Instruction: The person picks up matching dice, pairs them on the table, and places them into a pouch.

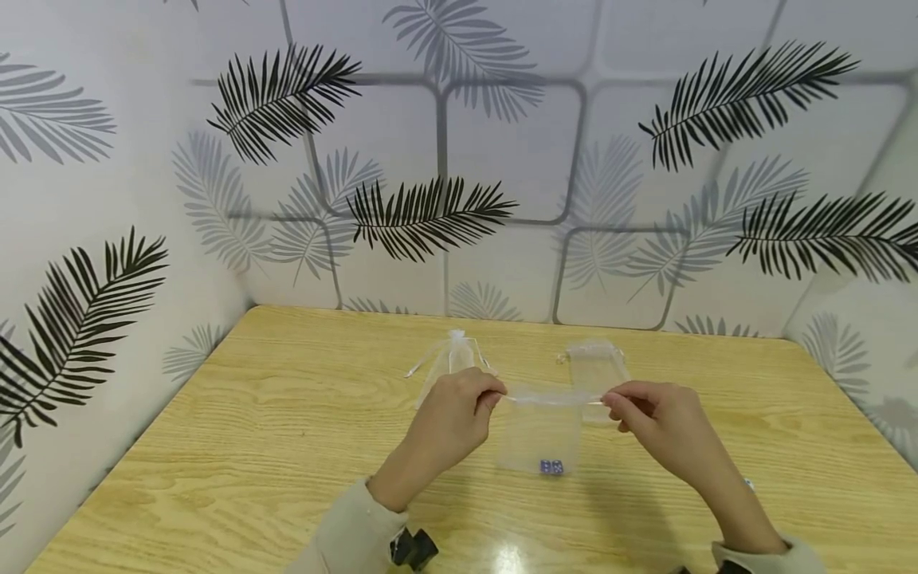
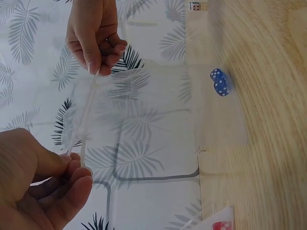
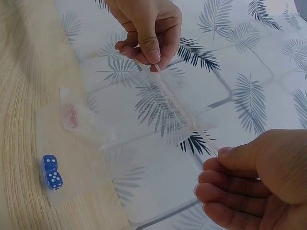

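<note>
A sheer white drawstring bag (image 1: 539, 434) hangs stretched between both hands, with two blue dice (image 1: 551, 467) at its bottom. My left hand (image 1: 459, 406) pinches the drawstring at one end of the bag's mouth. At the other end, my right hand (image 1: 663, 418) pinches the cord between thumb and forefinger. The left wrist view shows the taut white cord (image 2: 85, 115) running from hand to hand. White dots mark the blue dice (image 3: 52, 172) in the right wrist view, seen through the mesh.
Behind the left hand stands another sheer bag (image 1: 459, 351), gathered at its top; a red die (image 2: 222, 225) shows inside. A flat sheer bag (image 1: 598, 367) lies at the back right. One small die (image 2: 194, 6) sits beyond the right arm. A patterned wall (image 1: 502, 271) borders the wooden table (image 1: 251, 446).
</note>
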The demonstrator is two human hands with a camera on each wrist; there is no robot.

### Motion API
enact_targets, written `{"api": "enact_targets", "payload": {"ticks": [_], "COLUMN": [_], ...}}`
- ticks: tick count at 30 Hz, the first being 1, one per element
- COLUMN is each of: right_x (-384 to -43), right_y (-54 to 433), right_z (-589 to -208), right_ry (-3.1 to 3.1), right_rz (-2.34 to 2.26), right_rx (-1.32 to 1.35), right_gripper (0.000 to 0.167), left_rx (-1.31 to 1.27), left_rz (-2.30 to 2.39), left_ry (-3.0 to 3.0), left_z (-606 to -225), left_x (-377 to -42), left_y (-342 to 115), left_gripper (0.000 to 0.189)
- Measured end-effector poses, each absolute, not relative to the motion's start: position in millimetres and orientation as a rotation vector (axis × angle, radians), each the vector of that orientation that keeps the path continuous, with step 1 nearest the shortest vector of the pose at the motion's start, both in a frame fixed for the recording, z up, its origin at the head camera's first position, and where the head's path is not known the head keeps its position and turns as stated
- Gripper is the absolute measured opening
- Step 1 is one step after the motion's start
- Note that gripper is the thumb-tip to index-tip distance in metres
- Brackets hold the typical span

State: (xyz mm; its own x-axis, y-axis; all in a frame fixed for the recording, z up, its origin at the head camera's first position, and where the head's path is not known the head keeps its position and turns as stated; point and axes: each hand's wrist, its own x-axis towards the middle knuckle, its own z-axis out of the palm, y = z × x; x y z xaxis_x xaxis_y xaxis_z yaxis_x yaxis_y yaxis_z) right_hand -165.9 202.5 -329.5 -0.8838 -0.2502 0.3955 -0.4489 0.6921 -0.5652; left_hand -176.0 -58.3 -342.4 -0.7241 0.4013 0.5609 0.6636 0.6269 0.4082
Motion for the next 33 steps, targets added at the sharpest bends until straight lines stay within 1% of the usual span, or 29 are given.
{"api": "enact_targets", "payload": {"ticks": [11, 16, 24, 33], "right_x": [-166, -166, -168, -168], "right_y": [212, 213, 218, 227], "right_z": [-328, -329, -328, -325], "right_ry": [-2.623, -2.650, -2.684, -2.658], "right_rz": [0.953, 0.945, 0.915, 0.934], "right_rx": [0.521, 0.510, 0.484, 0.464], "right_gripper": [0.013, 0.012, 0.015, 0.013], "left_rx": [-0.840, -0.841, -0.747, -0.640], "left_rz": [-0.831, -0.849, -0.839, -0.790], "left_ry": [-2.400, -2.440, -2.443, -2.446], "left_z": [-336, -335, -335, -335], "left_x": [-175, -175, -178, -186], "left_y": [-63, -68, -74, -84], "left_gripper": [0.011, 0.017, 0.018, 0.025]}}
